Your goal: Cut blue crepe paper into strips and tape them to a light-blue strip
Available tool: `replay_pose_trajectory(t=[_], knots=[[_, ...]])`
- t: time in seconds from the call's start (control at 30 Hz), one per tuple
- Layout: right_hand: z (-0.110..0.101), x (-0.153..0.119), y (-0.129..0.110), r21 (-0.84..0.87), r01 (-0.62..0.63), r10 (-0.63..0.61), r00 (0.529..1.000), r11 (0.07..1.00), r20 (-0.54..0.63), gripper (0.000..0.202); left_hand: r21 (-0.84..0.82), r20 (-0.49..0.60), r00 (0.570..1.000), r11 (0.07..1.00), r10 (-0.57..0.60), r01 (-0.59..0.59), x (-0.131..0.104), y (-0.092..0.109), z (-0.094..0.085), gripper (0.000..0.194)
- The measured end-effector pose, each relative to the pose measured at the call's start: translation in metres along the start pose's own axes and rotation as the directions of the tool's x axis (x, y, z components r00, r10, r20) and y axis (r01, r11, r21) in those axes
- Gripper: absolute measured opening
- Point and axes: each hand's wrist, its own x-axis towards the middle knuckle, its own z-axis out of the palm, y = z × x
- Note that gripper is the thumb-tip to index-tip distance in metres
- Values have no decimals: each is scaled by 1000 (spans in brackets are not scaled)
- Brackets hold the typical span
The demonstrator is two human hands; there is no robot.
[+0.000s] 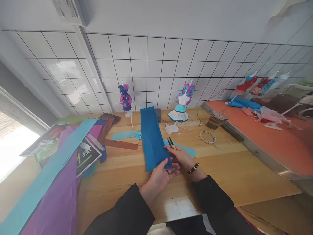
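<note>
A long, folded blue strip (153, 140), thin like crepe paper or cloth, lies lengthwise in front of me on the wooden table. My left hand (162, 174) holds its near right corner, thumb on top and fingers underneath. In my right hand (179, 155) are small thread snips (171, 143) with dark blades and a yellowish part, pointing away from me. The right fingertips touch the strip's right edge, just above the left hand. Pale turquoise strips (126, 135) show on both sides of the blue one, partly under it.
Two small dressed mannequins (126, 99) (181, 106) stand by the tiled wall. Purple and turquoise sheets (61, 182) cover magazines (89, 155) at left. A phone (111, 117), brown strip (122, 144), tape ring (207, 137) and cup (217, 120) lie about. An orange-topped table (264, 140) adjoins at right.
</note>
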Motion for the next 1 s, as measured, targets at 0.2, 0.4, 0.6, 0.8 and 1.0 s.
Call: replay_pose_trajectory(t=[0.2,0.4,0.6,0.8,1.0], knots=[[-11,-21,6,-74,89,-87,996,993,20,35,85,69,997,996,17,-23,2,-4,-4,33],[-14,-29,11,-82,77,-79,996,994,-29,32,193,51,992,975,-118,106,0,1,-2,52],[-15,-29,11,-173,161,-175,982,972,-68,25,238,-43,998,970,-40,49,0,8,-1,50],[-14,-35,8,-164,159,-171,983,974,-63,27,249,-81,979,955,185,-160,5,4,-7,28],[-12,-51,6,-100,64,-73,994,993,-88,45,291,-97,948,920,303,-264,9,4,-9,27]])
